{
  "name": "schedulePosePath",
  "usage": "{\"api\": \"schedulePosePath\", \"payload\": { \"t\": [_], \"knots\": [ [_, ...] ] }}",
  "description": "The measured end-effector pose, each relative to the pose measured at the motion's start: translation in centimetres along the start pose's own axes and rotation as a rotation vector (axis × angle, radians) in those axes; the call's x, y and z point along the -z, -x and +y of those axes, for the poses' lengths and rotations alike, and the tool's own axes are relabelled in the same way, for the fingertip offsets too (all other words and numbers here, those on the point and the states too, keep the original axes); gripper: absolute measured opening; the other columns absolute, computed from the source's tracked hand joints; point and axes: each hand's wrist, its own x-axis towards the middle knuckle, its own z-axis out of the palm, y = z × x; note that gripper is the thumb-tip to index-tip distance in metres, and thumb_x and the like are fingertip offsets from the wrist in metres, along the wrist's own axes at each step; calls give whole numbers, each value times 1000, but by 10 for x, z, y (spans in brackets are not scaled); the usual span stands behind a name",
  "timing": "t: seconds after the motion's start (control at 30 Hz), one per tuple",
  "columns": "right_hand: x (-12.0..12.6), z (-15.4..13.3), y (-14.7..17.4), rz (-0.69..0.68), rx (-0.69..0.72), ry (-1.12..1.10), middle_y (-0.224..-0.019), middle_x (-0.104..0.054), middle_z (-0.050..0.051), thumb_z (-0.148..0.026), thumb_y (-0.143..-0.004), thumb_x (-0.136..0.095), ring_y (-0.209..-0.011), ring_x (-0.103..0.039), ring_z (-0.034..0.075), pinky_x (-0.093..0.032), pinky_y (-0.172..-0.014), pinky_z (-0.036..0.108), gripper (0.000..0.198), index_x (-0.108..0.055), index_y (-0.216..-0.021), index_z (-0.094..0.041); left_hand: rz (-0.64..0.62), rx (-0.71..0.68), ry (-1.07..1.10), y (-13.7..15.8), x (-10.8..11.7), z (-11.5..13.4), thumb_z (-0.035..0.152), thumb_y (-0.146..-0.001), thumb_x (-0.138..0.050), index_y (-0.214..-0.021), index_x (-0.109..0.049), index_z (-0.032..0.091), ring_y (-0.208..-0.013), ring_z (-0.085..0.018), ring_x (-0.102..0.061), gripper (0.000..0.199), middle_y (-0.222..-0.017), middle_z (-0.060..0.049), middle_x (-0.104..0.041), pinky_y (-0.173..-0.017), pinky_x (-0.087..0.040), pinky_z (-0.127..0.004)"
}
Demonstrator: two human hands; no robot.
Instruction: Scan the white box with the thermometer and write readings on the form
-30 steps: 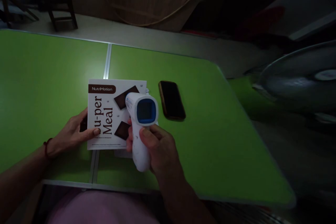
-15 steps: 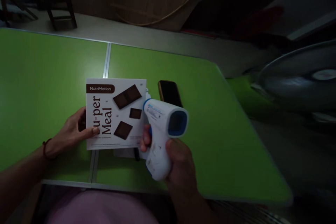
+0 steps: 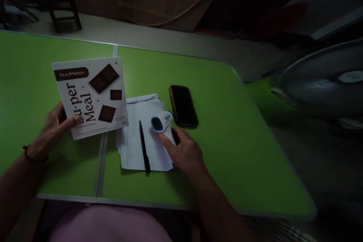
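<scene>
My left hand point(image 3: 52, 130) grips the lower left edge of a white box point(image 3: 93, 100) labelled NutriMotion, its thumb on the front face. The box is tilted and held above the green table. In my right hand point(image 3: 185, 151) is a white and blue infrared thermometer point(image 3: 163, 121), fingers wrapped round its handle and the dark screen facing me. It is over the right part of a stack of papers point(image 3: 132, 151). A black pen point(image 3: 144, 147) lies on those papers. Just beyond my right hand rests a phone point(image 3: 183, 106) with a dark screen.
The green folding table point(image 3: 241, 151) has a metal seam running across it. A dark wooden chair point(image 3: 65, 3) stands past the far edge at the left. At the right is a large round fan point(image 3: 326, 72), near the table's side.
The box has moved left and tilted, uncovering the papers and pen. My right hand has turned the thermometer from side-on to screen towards me and lowered it over the papers.
</scene>
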Motion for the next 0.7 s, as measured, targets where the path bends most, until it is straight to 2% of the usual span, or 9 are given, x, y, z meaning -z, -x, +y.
{"api": "schedulePosePath", "payload": {
  "t": [0.1, 0.23, 0.37, 0.47, 0.53, 0.6, 0.7],
  "knots": [
    [-11, 12, -1, 114, 88, 182, -104, -74, 18, -73, -80, -51, -87, -68, 32, -51, -70, 42, 66, -72, -108, -17, 75, -33, 8, -5, 6, -5, 54, -80, -77, -118, -57, 16, -96, -28, -72, 58, -117, -13, -72, -75, -67, -42],
    [-16, 18, 1, 155, 194, 302, -100, -73, 17, -66, -88, -49, -84, -68, 30, -52, -65, 40, 60, -69, -115, -16, 166, -51, -4, -8, 10, -12, 50, -76, -83, -122, -57, 17, -104, -28, -69, 62, -120, -10, -71, -85, -65, -43],
    [-9, 12, 2, 211, 316, 391, -99, -71, 18, -61, -92, -50, -85, -68, 30, -54, -65, 41, 54, -68, -114, -15, 187, -95, 44, -9, 9, -18, 40, -75, -85, -122, -55, 19, -111, -27, -66, 60, -124, -9, -69, -88, -65, -41],
    [2, -3, 5, 302, 517, 363, -104, -68, 21, -53, -95, -52, -94, -68, 31, -58, -72, 42, 47, -68, -112, -11, 167, -145, 60, -12, 7, -19, 34, -75, -85, -122, -54, 19, -114, -28, -65, 59, -125, -9, -67, -91, -65, -42],
    [7, -18, 8, 258, 653, 292, -98, -70, 16, -42, -98, -54, -87, -69, 25, -58, -70, 36, 33, -67, -107, -14, 161, -172, 24, -16, 7, -19, 33, -74, -83, -117, -55, 19, -111, -28, -66, 53, -119, -10, -68, -91, -64, -45],
    [7, -32, 12, 105, 734, 251, -83, -70, 10, -33, -99, -53, -70, -68, 18, -54, -59, 28, 22, -66, -101, -15, 157, -188, -46, -19, 7, -19, 33, -76, -80, -112, -55, 18, -106, -29, -67, 46, -113, -10, -69, -90, -64, -49],
    [-5, -45, 16, -89, 724, 305, -72, -69, 7, -27, -98, -53, -55, -63, 17, -45, -49, 26, 17, -65, -96, -15, 173, -253, -162, -21, 7, -18, 34, -80, -73, -118, -48, 20, -114, -30, -62, 48, -120, -11, -62, -95, -60, -52]
  ]
}}
